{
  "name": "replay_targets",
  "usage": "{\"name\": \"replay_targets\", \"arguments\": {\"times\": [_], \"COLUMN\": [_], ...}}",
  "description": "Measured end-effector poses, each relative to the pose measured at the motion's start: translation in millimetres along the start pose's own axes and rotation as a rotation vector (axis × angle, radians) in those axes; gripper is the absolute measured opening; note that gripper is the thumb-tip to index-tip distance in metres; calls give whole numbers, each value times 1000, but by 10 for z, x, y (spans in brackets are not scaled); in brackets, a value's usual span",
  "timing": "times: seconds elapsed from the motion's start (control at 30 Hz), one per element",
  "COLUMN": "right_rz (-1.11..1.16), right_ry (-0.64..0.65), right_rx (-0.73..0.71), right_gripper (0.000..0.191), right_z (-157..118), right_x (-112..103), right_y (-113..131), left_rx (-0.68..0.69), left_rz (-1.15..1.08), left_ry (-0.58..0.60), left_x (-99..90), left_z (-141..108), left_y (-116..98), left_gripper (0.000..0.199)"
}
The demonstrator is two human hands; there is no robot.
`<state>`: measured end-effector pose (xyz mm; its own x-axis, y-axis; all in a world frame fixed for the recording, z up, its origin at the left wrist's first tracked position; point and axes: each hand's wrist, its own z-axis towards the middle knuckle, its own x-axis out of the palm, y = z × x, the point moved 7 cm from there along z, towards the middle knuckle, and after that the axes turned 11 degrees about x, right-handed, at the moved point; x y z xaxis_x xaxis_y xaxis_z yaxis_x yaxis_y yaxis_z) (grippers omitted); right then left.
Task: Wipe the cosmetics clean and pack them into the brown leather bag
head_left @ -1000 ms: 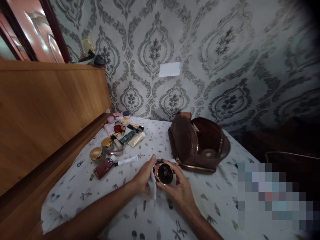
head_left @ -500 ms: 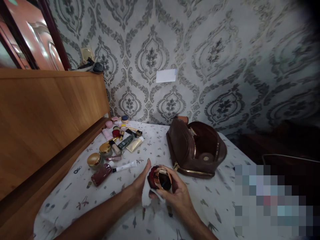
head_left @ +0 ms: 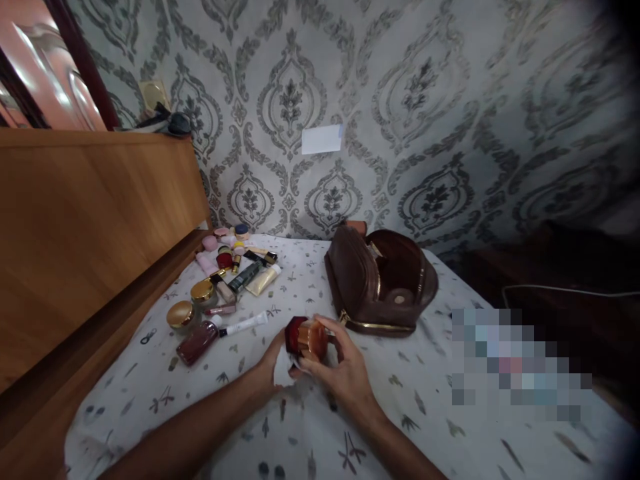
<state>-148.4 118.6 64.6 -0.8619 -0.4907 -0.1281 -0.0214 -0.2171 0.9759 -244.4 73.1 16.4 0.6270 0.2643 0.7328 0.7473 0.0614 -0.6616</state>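
A dark red cosmetic jar with a shiny gold lid (head_left: 314,340) is held sideways between both hands, above the patterned white cloth. My right hand (head_left: 345,367) has its thumb and fingers closed round the lid. On the jar's red end, my left hand (head_left: 277,357) presses a white wipe (head_left: 284,371) against it; part of the left fingers is hidden behind the jar. To the right stands a brown leather cosmetic bag (head_left: 350,273), unzipped. Left of the hands lie a dark red bottle (head_left: 199,342) and a white tube (head_left: 249,323).
Several tubes, jars and small cosmetics, including a gold-lidded jar (head_left: 181,315) and a cream tube (head_left: 263,280), lie at the left. A wooden cabinet (head_left: 100,193) borders that side. Patterned wallpaper (head_left: 290,107) rises behind; a blurred patch (head_left: 515,367) covers the right.
The jar has turned in my hands, so the lid's side now faces up and more of the red body shows. The whole view has shifted slightly.
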Motion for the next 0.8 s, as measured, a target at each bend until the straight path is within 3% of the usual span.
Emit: {"name": "replay_targets", "arguments": {"times": [0.13, 0.27, 0.43, 0.53, 0.67, 0.8], "right_rz": [-17, -85, -208, -261, -296, -300], "right_ry": [-109, -171, -170, -124, -25, -30], "right_rx": [48, 6, -126, -191, -162, -88], "right_gripper": [56, 51, 48, 53, 69, 68], "right_z": [-1, -15, -47, -54, -39, -35], "right_x": [-73, -116, -113, -111, -94, -97], "right_y": [-2, 39, 148, 211, 196, 164], "left_rx": [24, 30, 177, 223, 301, 495], "left_rz": [-5, 179, 469, 582, 747, 891], "left_ry": [-32, -77, -190, -192, -225, -321], "left_x": [114, 113, -18, 1, -44, -166], "left_z": [-63, -119, -152, -154, -158, -184], "left_y": [-19, -8, -128, -198, -285, -426], "left_gripper": [41, 64, 60, 63, 61, 45]}}
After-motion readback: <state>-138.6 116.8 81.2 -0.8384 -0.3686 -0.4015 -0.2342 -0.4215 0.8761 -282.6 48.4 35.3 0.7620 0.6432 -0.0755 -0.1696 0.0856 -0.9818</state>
